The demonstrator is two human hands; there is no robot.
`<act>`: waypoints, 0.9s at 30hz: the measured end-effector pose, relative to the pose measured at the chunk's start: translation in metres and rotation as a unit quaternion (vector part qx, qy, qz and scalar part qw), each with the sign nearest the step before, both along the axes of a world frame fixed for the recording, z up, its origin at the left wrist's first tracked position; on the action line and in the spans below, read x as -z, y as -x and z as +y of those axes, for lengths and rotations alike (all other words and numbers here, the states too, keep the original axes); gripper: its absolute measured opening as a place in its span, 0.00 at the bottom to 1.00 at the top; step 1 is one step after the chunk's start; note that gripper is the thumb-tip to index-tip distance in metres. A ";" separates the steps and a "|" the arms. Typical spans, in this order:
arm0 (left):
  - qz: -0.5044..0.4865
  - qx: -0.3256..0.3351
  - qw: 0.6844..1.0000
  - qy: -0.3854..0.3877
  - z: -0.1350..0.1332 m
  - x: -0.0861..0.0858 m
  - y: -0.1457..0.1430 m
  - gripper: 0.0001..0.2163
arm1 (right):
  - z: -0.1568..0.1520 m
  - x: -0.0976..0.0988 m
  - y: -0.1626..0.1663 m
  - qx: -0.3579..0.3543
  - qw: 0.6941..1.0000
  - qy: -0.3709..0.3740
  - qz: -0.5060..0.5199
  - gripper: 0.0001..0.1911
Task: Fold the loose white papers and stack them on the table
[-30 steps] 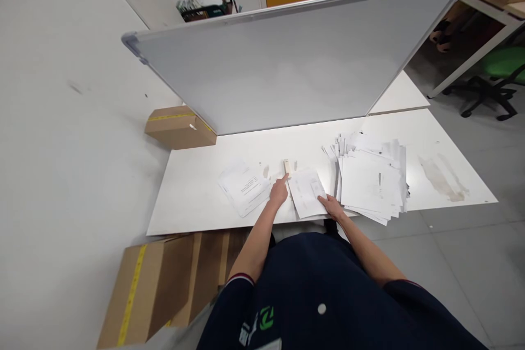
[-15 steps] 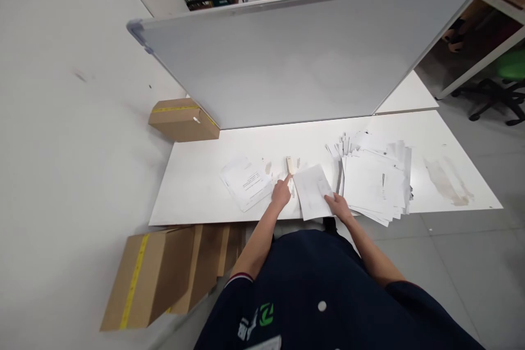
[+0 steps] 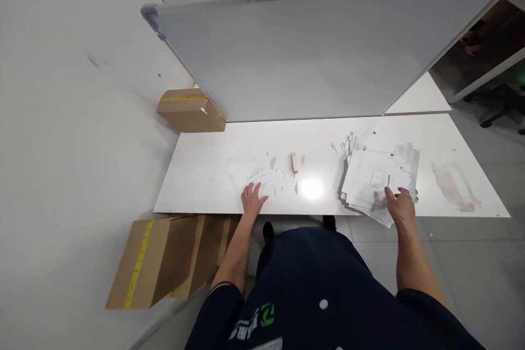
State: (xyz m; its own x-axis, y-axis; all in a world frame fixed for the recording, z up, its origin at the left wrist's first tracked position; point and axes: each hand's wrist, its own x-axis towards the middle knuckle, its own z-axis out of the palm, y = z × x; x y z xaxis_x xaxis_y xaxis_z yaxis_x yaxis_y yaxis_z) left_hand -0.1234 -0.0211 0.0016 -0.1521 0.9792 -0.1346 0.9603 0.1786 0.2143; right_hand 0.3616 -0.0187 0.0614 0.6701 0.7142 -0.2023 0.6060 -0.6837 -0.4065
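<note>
My left hand [image 3: 252,199] lies flat with fingers spread on the near edge of a small stack of printed papers [image 3: 250,170] on the white table [image 3: 205,175]. My right hand [image 3: 400,205] rests, fingers out, on the near edge of a big untidy pile of white papers [image 3: 379,175] at the right. A small beige stapler-like object [image 3: 294,162] lies between the two stacks, apart from both hands.
A large whiteboard [image 3: 307,49] leans upright along the table's far edge. One cardboard box [image 3: 191,110] sits at the far left corner, more flat boxes [image 3: 164,262] lie on the floor below the table's left end. Stains [image 3: 453,188] mark the right end.
The single sheet in the middle has gone onto the right pile with my right hand. My left hand drew back from the beige object to the left stack.
</note>
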 end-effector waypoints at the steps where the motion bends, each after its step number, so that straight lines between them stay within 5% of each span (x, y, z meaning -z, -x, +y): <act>1: 0.001 0.008 1.000 0.010 0.001 0.000 0.004 0.27 | -0.001 -0.001 0.005 -0.016 1.000 -0.014 -0.007 0.32; 9: -0.015 0.056 0.998 0.005 0.004 -0.002 0.021 0.20 | -0.003 0.014 0.084 -0.246 0.965 -0.051 0.078 0.24; 17: -0.091 -0.001 0.995 -0.031 0.009 0.002 0.023 0.16 | -0.001 0.015 0.174 -0.386 0.891 -0.017 0.240 0.16; 22: -0.155 -0.093 0.981 -0.074 -0.006 -0.002 0.000 0.14 | 0.006 0.023 0.223 -0.355 0.832 0.066 0.422 0.18; 27: -0.213 -0.026 0.974 -0.065 -0.031 -0.006 -0.037 0.12 | 0.023 0.031 0.254 -0.167 0.739 0.174 0.629 0.28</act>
State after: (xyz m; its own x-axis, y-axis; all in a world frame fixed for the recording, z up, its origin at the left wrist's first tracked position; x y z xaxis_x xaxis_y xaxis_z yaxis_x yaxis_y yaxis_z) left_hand -0.0866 -0.0516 0.0076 -0.1601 0.9845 -0.0715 0.7690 0.1698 0.6163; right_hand 0.1075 0.0045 0.0303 -0.4065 0.5558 -0.7252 0.0560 -0.7770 -0.6269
